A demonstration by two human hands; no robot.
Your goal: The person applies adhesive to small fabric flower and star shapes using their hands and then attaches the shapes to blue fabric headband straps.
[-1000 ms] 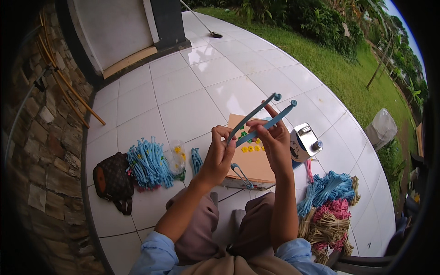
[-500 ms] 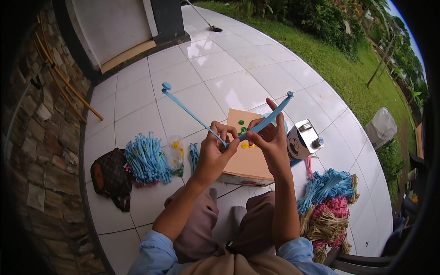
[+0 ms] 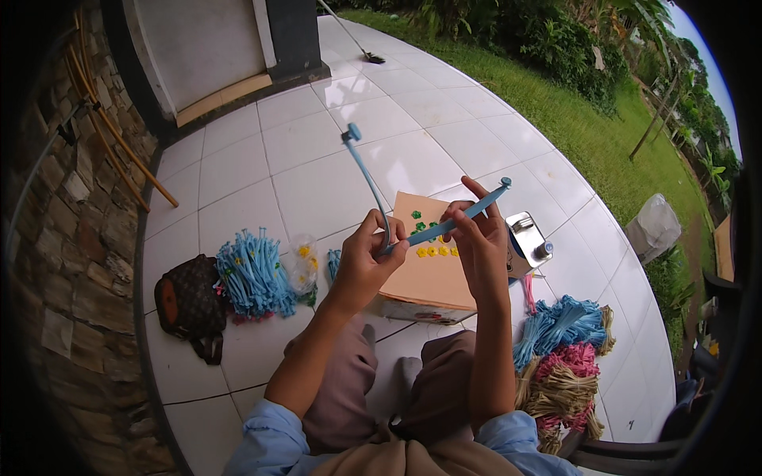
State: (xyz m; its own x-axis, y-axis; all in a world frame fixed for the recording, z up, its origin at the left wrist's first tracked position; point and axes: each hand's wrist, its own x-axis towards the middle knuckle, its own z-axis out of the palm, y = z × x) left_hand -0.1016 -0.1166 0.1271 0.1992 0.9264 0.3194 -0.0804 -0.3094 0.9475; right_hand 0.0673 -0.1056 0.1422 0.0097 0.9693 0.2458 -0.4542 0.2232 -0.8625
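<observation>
A long light-blue strap (image 3: 427,234) with a small round knob at each end hangs in the air between my hands. My left hand (image 3: 359,266) pinches it near its bend, and one thin length rises from there to a knob above. Along the other length, my right hand (image 3: 484,250) grips the strap between thumb and fingers, index finger raised beside the knobbed end. Below the hands is a cardboard box (image 3: 425,287), with small green flower shapes (image 3: 417,214) and yellow ones (image 3: 432,251) on its top.
A metal can (image 3: 530,235) stands right of the box. Beyond it lie bundles of blue (image 3: 567,321), pink and beige straps. Leftward are a clear plastic bag (image 3: 302,266), a blue strap pile (image 3: 255,274) and a dark backpack (image 3: 189,297). Grass (image 3: 548,119) borders the tiled floor.
The strap's left length has swung right and stands more upright. My right hand has moved slightly right along the strap, and its other end has dipped a little.
</observation>
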